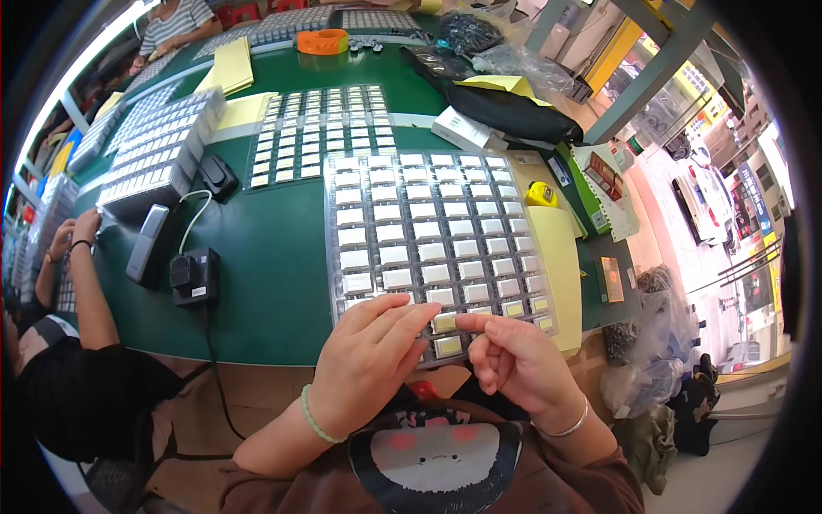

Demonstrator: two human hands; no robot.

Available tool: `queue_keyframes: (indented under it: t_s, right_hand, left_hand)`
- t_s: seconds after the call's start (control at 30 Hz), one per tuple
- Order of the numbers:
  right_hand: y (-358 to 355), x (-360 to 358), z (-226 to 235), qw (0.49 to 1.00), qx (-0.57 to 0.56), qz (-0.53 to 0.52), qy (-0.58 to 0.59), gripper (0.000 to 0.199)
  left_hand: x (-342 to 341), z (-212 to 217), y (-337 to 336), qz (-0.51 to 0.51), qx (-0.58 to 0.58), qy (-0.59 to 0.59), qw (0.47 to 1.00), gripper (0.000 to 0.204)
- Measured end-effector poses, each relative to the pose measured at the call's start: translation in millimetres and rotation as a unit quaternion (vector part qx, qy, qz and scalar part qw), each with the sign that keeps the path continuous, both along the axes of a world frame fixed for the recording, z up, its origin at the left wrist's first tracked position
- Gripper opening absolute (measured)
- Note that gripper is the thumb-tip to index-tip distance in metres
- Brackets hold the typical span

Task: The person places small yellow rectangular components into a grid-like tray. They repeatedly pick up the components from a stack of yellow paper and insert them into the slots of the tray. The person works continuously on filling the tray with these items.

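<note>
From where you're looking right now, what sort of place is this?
Probably a small workshop. A long green worktable holds a clear plastic tray with rows of small white rectangular pieces, a stack of similar trays stands farther left, and a person in a striped top is at the far side.

A long worktable with a dark green top [265, 248] runs from the middle of the frame toward its top edge, above a tan floor [257, 394] at lower left; a white tube light [96, 48] glows along the upper left, near red plastic stools [244, 12], while a grey metal post [651, 81] crosses the upper right before a bright, yellow-edged opening [756, 368] showing a white car [707, 210] outside
</note>
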State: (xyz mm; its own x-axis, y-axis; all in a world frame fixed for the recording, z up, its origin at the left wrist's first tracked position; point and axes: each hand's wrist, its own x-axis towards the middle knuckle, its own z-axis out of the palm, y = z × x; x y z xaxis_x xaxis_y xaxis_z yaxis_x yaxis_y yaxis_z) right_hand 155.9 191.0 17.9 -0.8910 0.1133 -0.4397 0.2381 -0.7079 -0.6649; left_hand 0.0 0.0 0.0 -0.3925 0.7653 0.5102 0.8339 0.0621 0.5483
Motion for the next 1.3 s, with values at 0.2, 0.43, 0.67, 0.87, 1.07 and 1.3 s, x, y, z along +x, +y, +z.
queue_keyframes:
  t_s: [0.2, 0.43, 0.67, 0.87, 1.07, 1.3]
  right_hand:
    - [0.5, -2.4, -0.7, 1.000, -0.004, -0.001, 0.003, 0.041]
    - [-0.4, -1.9, -1.4, 1.000, -0.013, -0.009, -0.001, 0.041]
    - [0.3, -1.2, -1.2, 1.000, -0.006, -0.007, -0.003, 0.041]
    - [-0.6, -1.0, 1.5, 1.000, 0.001, -0.008, -0.014, 0.040]
    - [-3.7, -3.1, 9.0, 0.999, 0.031, -0.002, -0.035, 0.039]
    - [-16.7, -2.5, 18.3, 0.983, 0.174, 0.016, -0.057, 0.043]
  left_hand:
    - [-1.5, 0.0, -0.9, 0.001, 0.002, 0.009, 1.000, 0.038]
    - [-0.2, -1.5, 0.9, 0.001, 0.001, 0.019, 1.000, 0.032]
    - [1.0, 0.2, 1.7, 0.005, -0.005, 0.014, 1.000, 0.032]
    - [1.7, 0.3, 2.0, 0.002, -0.005, 0.026, 1.000, 0.034]
    - [1.7, 0.9, 0.9, -0.002, -0.028, 0.051, 0.998, 0.033]
    - [0.6, 3.5, 1.0, -0.007, -0.040, 0.055, 0.998, 0.032]
